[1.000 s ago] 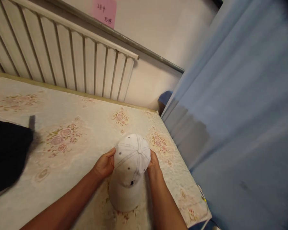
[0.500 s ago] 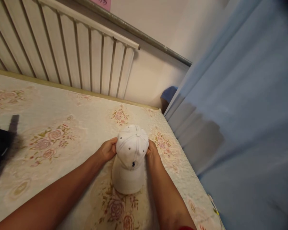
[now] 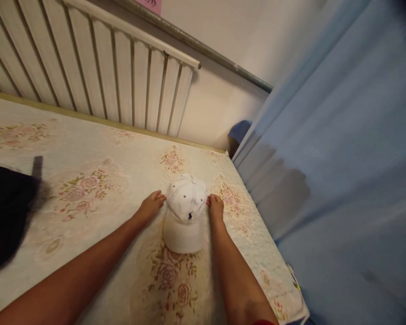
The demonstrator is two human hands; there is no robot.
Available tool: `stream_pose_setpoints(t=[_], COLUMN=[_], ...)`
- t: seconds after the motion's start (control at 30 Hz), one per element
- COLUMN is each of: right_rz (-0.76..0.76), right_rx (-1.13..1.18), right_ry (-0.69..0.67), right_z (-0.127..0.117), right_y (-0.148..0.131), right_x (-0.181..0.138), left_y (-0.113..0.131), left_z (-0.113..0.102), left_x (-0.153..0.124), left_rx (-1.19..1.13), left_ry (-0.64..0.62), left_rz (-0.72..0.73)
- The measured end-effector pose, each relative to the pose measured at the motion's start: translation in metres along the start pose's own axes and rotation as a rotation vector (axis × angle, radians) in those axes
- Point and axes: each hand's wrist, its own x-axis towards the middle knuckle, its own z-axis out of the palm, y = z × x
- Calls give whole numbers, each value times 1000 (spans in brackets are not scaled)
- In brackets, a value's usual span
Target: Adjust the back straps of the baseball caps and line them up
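Observation:
A white baseball cap (image 3: 186, 210) with a small dark logo rests on the floral mattress (image 3: 98, 198), its brim pointing toward me. My left hand (image 3: 150, 207) lies flat on the mattress at the cap's left side, fingers stretched out and fingertips touching its edge. My right hand (image 3: 216, 208) rests at the cap's right side, fingertips against it. Neither hand is wrapped round the cap.
A black garment (image 3: 3, 212) lies at the mattress's left edge. A white slatted headboard (image 3: 88, 67) and a wall with a metal pipe (image 3: 196, 45) stand behind. A blue curtain (image 3: 341, 158) hangs close on the right, along the mattress edge.
Both hands carried the cap a little away from me, set it down on the mattress, and loosened from gripping its crown to resting beside it.

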Motion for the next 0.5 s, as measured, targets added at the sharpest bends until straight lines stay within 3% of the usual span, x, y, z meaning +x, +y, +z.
stream_pose_setpoints(t=[0.23, 0.5], right_rz=[1, -10], right_rx=[-4, -91], right_ry=[79, 177], right_z=[-24, -50], right_y=[7, 0], right_x=[-62, -140], left_y=[-26, -51], left_z=[-20, -38], left_x=[-82, -158], left_rx=[232, 303], left_ry=[117, 19], left_rz=[183, 359])
